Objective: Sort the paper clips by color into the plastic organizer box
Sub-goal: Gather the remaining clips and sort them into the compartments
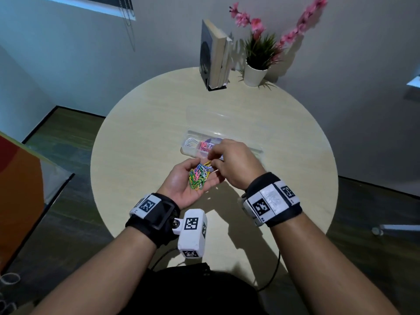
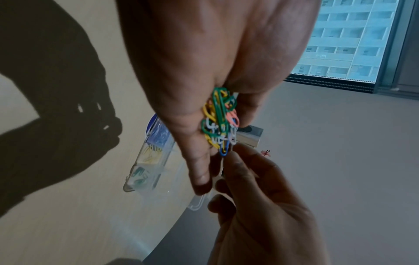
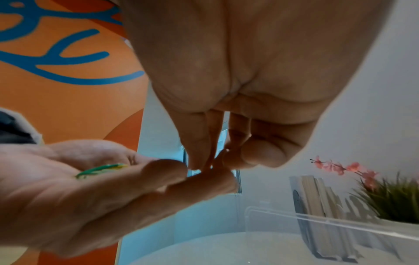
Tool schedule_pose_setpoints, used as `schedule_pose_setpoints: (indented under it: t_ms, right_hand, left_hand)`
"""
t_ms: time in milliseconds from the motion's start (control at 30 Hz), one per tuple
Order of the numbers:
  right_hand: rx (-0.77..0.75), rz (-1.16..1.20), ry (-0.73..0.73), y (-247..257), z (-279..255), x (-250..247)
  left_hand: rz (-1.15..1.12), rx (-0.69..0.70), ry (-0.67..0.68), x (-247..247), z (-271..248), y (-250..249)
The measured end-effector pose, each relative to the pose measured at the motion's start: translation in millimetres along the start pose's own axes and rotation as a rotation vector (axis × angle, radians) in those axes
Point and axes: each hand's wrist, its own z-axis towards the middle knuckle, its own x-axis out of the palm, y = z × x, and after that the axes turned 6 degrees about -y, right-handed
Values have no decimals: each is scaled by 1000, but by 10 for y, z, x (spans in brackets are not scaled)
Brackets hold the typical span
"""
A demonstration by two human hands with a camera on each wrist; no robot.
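1. I keep my left hand (image 1: 185,181) turned palm up just this side of the clear plastic organizer box (image 1: 259,151), cupped like a dish; that way the tangled heap of coloured wire paper clips (image 1: 199,176) sits in the hollow and cannot slide off. Its fingers (image 2: 199,170) are loosely curled around the heap rather than squeezing it
2. My right hand (image 1: 236,164) comes over the heap from the box side, thumb and forefinger drawn together at the edge of the clips nearest the box. From the left wrist view its fingers (image 2: 244,161) meet at the tip of the heap, by a blue and a white clip. I judge they are pinching one clip free, though which colour I cannot tell
3. The organizer box lies on the round pale wooden table (image 1: 136,133), its clear lid (image 1: 227,119) thrown back flat on the far side so every compartment stays reachable from above. I hold both hands close to its near wall so each picked clip travels only a short way
4. Inside the box, white clips (image 1: 190,142) fill the leftmost compartment and pink clips (image 1: 204,147) the next; the left wrist view shows blue, yellow and green ones in further cells
5. Beyond the box, upright books (image 1: 216,57) and a white potted plant with pink blossoms (image 1: 256,64) stand at the table's far edge, out of my way
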Motion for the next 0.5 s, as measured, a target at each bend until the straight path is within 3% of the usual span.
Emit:
schedule_pose_setpoints:
  t_ms: [167,500]
  right_hand:
    - [58,-57,-10,-33,-171,-58]
    - [151,-15,35,-7,-257,-104]
  left_hand:
    - [-21,-28,55,117,-79,184]
    - [20,-38,10,170,-131,231]
